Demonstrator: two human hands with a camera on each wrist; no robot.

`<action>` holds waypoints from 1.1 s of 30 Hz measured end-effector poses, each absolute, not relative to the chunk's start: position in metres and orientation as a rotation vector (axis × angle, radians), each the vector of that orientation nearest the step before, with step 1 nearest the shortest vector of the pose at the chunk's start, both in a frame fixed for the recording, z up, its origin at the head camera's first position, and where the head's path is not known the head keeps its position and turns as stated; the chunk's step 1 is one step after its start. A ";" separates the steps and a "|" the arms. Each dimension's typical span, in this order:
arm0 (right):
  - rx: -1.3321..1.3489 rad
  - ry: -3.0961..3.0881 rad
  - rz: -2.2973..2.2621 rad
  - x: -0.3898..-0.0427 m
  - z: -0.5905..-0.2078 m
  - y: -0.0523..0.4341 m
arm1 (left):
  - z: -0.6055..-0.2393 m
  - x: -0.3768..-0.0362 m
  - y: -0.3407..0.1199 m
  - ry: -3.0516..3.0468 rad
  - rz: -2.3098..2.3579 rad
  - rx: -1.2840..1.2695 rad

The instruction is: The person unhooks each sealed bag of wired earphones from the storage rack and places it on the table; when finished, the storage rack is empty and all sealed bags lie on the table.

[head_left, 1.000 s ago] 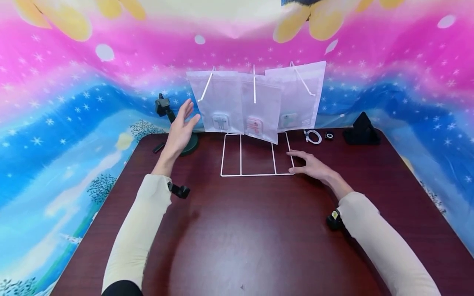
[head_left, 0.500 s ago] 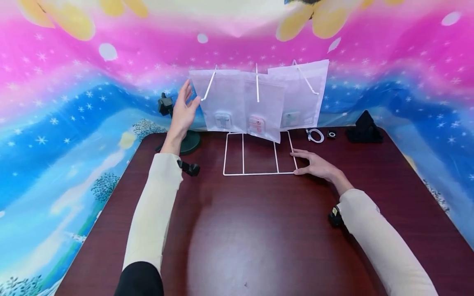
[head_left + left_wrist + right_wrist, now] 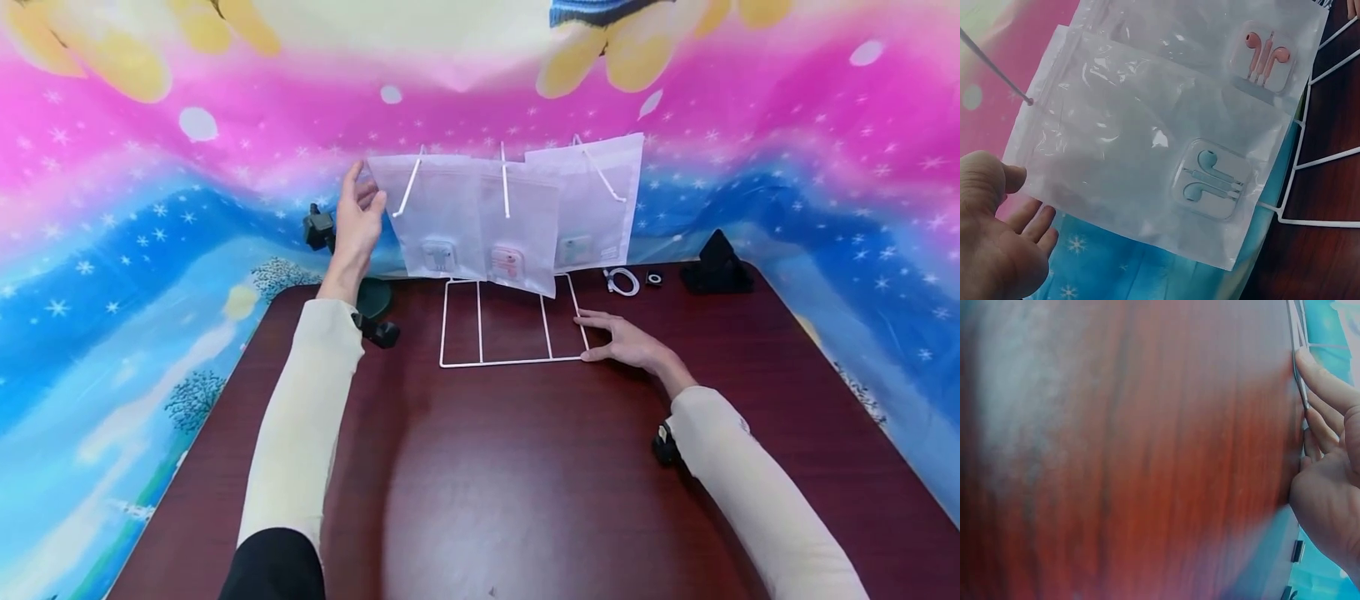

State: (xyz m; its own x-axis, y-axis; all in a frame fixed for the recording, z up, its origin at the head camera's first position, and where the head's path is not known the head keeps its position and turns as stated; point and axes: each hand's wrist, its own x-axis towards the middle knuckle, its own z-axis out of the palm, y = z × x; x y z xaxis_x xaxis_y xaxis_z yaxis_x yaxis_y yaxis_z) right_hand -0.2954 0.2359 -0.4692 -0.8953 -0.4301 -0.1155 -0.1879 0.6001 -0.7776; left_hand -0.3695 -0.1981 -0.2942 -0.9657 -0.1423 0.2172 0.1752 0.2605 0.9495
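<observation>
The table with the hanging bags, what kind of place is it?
Probably a staged desk set up for filming, not a shop: a dark red-brown wooden table, a bright pink-and-blue snowflake cloth backdrop, and a white wire rack hanging clear plastic bags of earphones.

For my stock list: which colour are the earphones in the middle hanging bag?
Pink earphones; the left wrist view shows them best.

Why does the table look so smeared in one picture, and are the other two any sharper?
Right wrist view: the table is streaked, probably from motion or sitting too close, though the right hand reads clearer. Left wrist view: sharp, with glare patches on the plastic bag. Head view: wide-lens bending curves the backdrop, and a soft sheen lies on the tabletop.
</observation>
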 end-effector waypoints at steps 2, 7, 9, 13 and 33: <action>-0.511 2.546 -1.175 -0.295 -0.470 0.236 | -0.293 -0.368 -0.199 -2.258 -1.738 0.000; -0.528 2.553 -1.168 -0.294 -0.471 0.237 | -0.289 -0.366 -0.196 -2.218 -1.674 0.022; -0.527 2.554 -1.166 -0.294 -0.470 0.237 | -0.287 -0.365 -0.194 -2.190 -1.667 0.031; -0.524 2.555 -1.163 -0.293 -0.469 0.235 | -0.284 -0.361 -0.192 -2.146 -1.677 0.057; -0.530 2.552 -1.154 -0.295 -0.470 0.236 | -0.284 -0.324 -0.211 -2.060 -1.708 -0.087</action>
State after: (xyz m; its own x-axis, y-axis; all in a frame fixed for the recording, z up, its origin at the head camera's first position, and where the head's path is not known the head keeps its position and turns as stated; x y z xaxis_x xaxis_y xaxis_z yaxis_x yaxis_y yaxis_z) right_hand -0.2953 0.2360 -0.4701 -0.8903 -0.4420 -0.1091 -0.2101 0.6114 -0.7629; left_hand -0.3236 -0.2112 -0.2835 -0.8919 -0.2389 0.3840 0.3331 0.2273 0.9151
